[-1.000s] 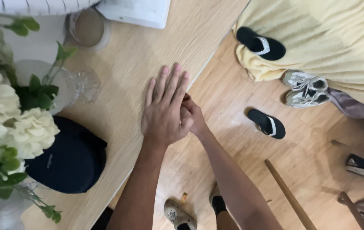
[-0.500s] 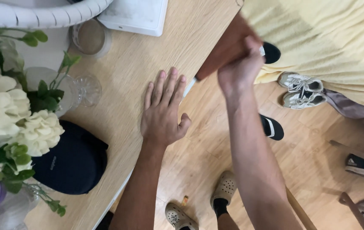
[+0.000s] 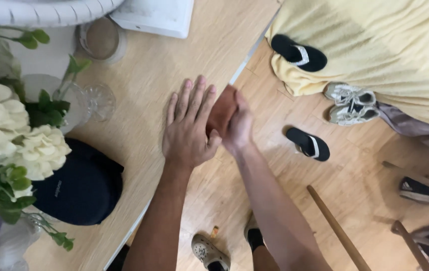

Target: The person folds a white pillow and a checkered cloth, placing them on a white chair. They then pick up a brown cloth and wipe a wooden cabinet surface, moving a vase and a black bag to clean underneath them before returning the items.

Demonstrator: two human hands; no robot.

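Left hand [image 3: 188, 131] lies flat, fingers spread, palm down on the wooden table [image 3: 174, 60] near its edge; right hand [image 3: 235, 123], touching its thumb side, grips a brown block [image 3: 221, 111] angled lengthwise toward the far edge.

A pale wood-grain table [image 3: 174, 60] is seen; white flowers [image 3: 4, 125] with green leaves, a dark navy cap [image 3: 81, 185], a yellow cloth [image 3: 400, 45], black-and-white sandals [image 3: 298, 52].
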